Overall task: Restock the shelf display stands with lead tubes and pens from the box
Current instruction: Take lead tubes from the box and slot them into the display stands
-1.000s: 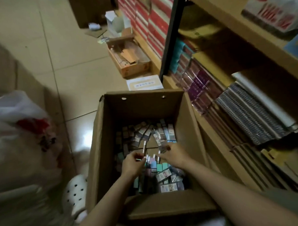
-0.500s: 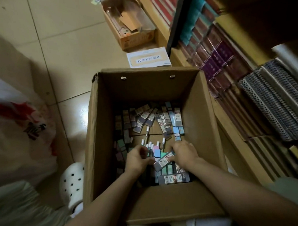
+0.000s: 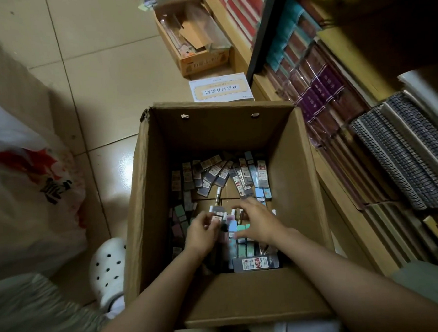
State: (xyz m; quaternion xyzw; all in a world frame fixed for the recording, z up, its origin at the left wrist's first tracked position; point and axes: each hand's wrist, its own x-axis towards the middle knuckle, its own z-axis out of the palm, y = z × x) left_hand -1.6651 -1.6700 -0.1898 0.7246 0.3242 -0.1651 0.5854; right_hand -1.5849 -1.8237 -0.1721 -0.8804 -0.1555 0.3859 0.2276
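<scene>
Both hands are reaching down into the open cardboard box (image 3: 297, 163) that is sitting on the tiled floor (image 3: 105, 78). The left hand (image 3: 201, 232) is curling its fingers and thumb around a small bunch of lead tubes (image 3: 221, 215), whose pale caps are sticking up just above its knuckles. Immediately to the right of that grip, the right hand (image 3: 258, 222) is hovering with fingers spread and relaxed, palm down over the pile, holding nothing that can be made out; whether its fingertips are touching the tubes below is unclear. Beyond the grip, toward the far wall of the box, loose lead packs (image 3: 223, 175) are lying fanned across the bottom, and a single white-capped pen (image 3: 217, 195) is lying just past the left hand's bunch. Nearer than the grip, by the front wall, a grey labelled pack (image 3: 256, 262) is lying flat. Well to the right of the hands, shelves (image 3: 343, 206) are carrying rows of notebooks (image 3: 396, 154). To the left of the box, a white perforated shoe (image 3: 108, 269) and a plastic bag (image 3: 32, 177) are resting on the floor.
</scene>
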